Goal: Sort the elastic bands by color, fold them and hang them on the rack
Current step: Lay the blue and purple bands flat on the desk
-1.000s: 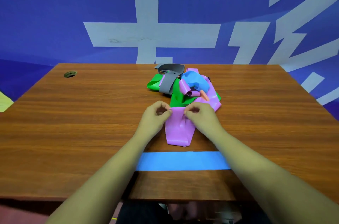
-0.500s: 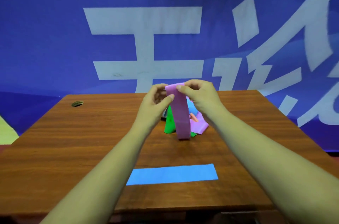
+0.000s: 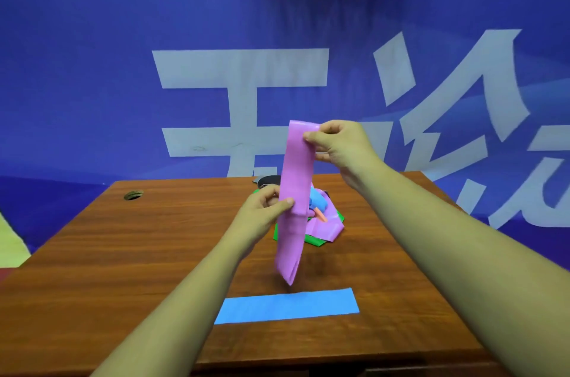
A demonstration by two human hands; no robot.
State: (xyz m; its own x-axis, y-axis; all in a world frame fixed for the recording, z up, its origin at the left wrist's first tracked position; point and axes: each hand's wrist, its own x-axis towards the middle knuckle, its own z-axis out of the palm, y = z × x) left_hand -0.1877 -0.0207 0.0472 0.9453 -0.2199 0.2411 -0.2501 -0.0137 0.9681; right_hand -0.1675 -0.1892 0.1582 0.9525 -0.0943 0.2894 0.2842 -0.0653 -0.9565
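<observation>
— Since half a second ago the right hand [image 3: 339, 145] is climbing with the top end of the purple band [image 3: 296, 191], and the left hand [image 3: 262, 210] is sliding down it, isn't it?
— Yes, the two are parting, one well above the other
— What is filling the back?
— A blue banner [image 3: 92, 68] with white characters is hanging behind the desk [image 3: 123, 268], which is carrying the rest
— Where is the purple band hanging?
— In the air over the desk's middle, its lower end dangling close above the wood. The right thumb and fingers are pinching its top end, and the left thumb and fingers are pinching its left edge about halfway down
— And the others?
— A blue band [image 3: 287, 305] is lying flat along the near edge. A pile of bands [image 3: 324, 225], green, purple, blue and grey, is sitting toward the far edge, behind the held one
— Anything smaller?
— A cable hole [image 3: 133, 194] is showing near the far left corner
</observation>
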